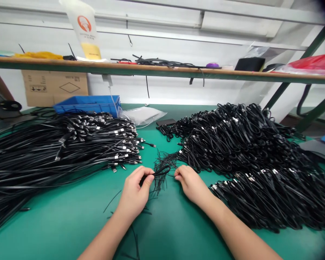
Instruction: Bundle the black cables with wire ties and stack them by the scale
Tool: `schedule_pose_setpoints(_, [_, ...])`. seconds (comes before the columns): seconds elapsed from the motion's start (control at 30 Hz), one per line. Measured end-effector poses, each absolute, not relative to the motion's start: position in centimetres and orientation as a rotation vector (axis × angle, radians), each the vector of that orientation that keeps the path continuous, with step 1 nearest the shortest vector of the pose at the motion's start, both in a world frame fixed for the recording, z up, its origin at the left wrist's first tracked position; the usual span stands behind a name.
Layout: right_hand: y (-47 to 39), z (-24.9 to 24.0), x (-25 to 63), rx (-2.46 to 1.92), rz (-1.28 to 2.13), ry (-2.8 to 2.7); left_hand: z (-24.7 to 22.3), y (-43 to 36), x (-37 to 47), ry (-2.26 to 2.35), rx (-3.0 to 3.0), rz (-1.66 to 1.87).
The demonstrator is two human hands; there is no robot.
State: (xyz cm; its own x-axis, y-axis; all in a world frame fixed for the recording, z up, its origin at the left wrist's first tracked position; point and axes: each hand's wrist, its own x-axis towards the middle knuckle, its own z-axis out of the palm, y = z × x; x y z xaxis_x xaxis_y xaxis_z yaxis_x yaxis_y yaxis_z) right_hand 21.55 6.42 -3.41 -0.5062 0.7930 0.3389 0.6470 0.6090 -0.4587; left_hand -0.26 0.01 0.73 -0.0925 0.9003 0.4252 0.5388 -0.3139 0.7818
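My left hand pinches a coiled black cable, whose loop sticks out to the right between thumb and fingers. To the right of that loop, my right hand has its fingertips pressed together, and a thin black strand seems to run to them; its other end is hard to make out. Behind and beneath the loop lies a loose bunch of short black ties on the green table. A few more strands are scattered near my left forearm.
Long straight cables with metal plugs cover the left side. Coiled cables are heaped on the right, with a row of bundles in front. Behind are a blue bin, a plastic bag and a shelf.
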Motion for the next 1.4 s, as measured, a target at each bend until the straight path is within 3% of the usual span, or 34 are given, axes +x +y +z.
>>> schedule_pose_setpoints(0.47, [5.9,-3.1,21.2,-1.05,0.67,-2.014,-0.2,-0.1,1.1,1.429,1.373,1.222])
schedule_pose_setpoints(0.73, [2.2,-1.5,18.1,-1.014,1.271,-1.598,-0.7,-0.6,2.3,1.151,1.038,1.231])
schedule_pose_setpoints(0.93, [1.4,-1.3,17.7,-0.98,1.364,-1.448,-0.6,-0.7,2.8,1.091,1.001,1.211])
schedule_pose_setpoints(1.1, [1.2,-1.5,17.8,-0.953,1.301,-1.538,-0.5,-0.7,3.1,1.082,0.96,1.226])
schedule_pose_setpoints(1.4, [1.7,-1.3,19.2,-0.541,0.503,-2.007,0.7,-1.6,2.8,0.991,0.79,1.19])
